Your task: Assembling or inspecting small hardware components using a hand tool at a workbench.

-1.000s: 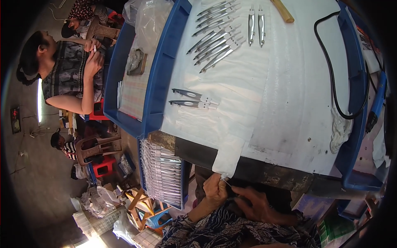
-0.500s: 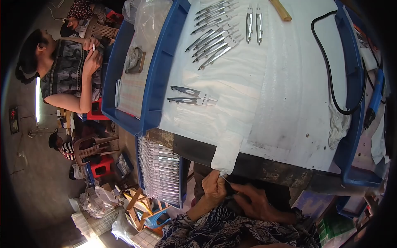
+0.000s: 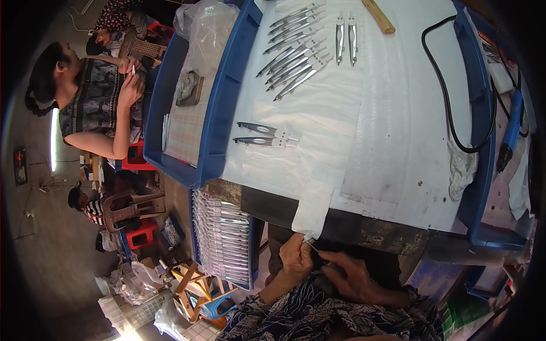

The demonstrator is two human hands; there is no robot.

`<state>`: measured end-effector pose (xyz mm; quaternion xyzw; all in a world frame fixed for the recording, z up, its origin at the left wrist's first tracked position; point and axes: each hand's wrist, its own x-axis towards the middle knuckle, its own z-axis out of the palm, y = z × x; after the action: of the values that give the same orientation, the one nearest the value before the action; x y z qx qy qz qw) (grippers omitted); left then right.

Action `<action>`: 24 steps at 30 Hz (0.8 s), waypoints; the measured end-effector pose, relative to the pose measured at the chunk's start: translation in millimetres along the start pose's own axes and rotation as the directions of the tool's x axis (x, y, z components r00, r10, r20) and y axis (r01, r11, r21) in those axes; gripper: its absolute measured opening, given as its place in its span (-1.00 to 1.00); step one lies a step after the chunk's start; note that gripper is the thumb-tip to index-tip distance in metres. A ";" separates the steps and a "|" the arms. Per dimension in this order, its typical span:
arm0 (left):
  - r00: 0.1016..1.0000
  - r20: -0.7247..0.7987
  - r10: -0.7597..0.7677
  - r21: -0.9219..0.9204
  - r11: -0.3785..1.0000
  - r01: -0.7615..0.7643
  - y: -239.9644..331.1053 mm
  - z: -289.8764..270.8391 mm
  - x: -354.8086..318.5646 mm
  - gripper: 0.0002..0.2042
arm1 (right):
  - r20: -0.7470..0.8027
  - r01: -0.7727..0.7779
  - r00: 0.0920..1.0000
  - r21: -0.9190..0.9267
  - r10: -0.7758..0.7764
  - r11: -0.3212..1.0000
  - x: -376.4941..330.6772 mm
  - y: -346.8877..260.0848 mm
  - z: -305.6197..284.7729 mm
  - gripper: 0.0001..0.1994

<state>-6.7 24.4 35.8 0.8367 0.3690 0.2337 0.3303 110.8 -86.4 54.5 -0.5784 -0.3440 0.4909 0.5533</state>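
At the near edge of the table, my left hand (image 3: pixel 294 257) is closed in a pinch beside the end of a white cloth strip (image 3: pixel 313 207). A small pale piece shows at its fingertips, too small to make out. My right hand (image 3: pixel 351 278) is just to the right, its fingers curled round a thin metal-tipped tool (image 3: pixel 313 248) whose tip points at the left fingertips. The tool's handle is mostly hidden in the dark shadow under the hand. Farther up on the white cloth lie two slim silver metal pieces (image 3: pixel 261 141) with pale oval insets.
Several similar silver pieces (image 3: pixel 296 62) lie in a row at the back, with two more (image 3: pixel 346 40) and a wooden handle (image 3: pixel 379 16). Blue trays (image 3: pixel 219 96) flank the table. A black cable (image 3: pixel 446 96) and blue pen-like tool (image 3: pixel 512 131) are right. A filled tray (image 3: pixel 222 244) stands lower left.
The whole view has shifted slightly. Both hands stay together at the table edge in nearly the same pose, with the tool's tip still at the left fingertips.
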 end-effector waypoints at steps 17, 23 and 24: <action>1.000 -0.016 0.001 -0.001 1.000 -0.001 -3.1 1.7 -3.2 -0.92 | 0.029 -0.021 0.999 0.041 0.020 0.999 -1.6 3.3 0.6 -0.66; 1.000 -0.010 -0.014 -0.057 0.998 0.013 -3.2 4.3 -4.3 -0.91 | 0.027 -0.071 0.997 0.045 0.070 0.996 -3.9 2.4 0.9 -0.66; 1.000 -0.019 -0.005 -0.027 1.000 0.004 -1.7 1.4 -4.5 -0.90 | -0.001 -0.013 1.000 0.039 0.013 0.999 -3.2 4.4 4.3 -0.66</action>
<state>-9.4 21.3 33.0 0.8291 0.3710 0.2458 0.3383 105.1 -88.8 51.2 -0.5701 -0.3301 0.5008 0.5614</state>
